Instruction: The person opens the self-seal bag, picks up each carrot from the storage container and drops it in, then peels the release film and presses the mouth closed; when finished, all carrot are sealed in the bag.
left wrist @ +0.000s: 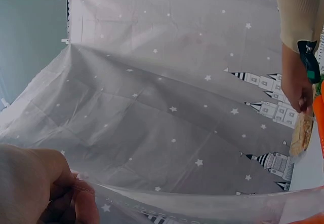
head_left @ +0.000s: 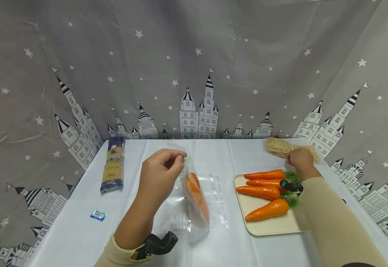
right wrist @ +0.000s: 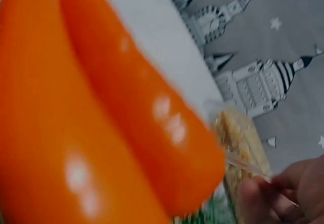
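My left hand (head_left: 162, 172) pinches the top edge of a clear plastic bag (head_left: 198, 226) and holds it up off the table. Inside the bag is an orange carrot shape (head_left: 198, 194), partly blurred by the plastic. At the back right, my right hand (head_left: 301, 160) pinches the clear wrapping of a packet of pale yellow grains (head_left: 277, 147). The right wrist view shows thumb and fingers (right wrist: 253, 196) on a thin film beside that packet (right wrist: 242, 138). Several carrots (head_left: 268, 210) with green tops lie on a cream tray (head_left: 257, 230) beneath my right forearm.
A blue and yellow pasta packet (head_left: 113, 167) lies at the back left of the white-covered table (head_left: 77, 237). In front of it is a small blue-green sachet (head_left: 98, 215). Another clear plastic bag (head_left: 218, 200) lies flat behind the held one. A grey curtain (head_left: 167, 48) closes off the back.
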A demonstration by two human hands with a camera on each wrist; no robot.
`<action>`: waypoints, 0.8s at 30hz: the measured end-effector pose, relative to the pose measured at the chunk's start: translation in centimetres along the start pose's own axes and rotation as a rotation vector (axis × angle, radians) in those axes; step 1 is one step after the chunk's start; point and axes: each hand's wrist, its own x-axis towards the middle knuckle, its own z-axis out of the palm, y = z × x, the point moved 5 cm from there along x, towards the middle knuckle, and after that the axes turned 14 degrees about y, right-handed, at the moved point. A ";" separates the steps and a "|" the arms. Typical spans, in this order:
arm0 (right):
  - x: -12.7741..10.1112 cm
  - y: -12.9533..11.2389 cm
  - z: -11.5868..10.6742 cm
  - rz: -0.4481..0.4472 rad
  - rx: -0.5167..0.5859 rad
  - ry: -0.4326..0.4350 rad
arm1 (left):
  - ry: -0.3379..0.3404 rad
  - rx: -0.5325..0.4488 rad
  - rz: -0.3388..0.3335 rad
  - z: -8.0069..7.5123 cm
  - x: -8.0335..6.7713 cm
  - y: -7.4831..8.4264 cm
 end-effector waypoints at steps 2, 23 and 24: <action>0.0 0.2 -0.5 -0.130 -0.148 0.015 | 0.000 -0.005 0.006 0.1 0.0 0.1; -6.3 -6.5 1.1 -0.296 0.035 0.134 | -0.015 -0.067 -0.031 0.3 -0.5 0.2; -7.1 -7.4 1.7 -0.317 0.058 0.124 | -0.015 -0.067 -0.040 0.4 -0.6 0.2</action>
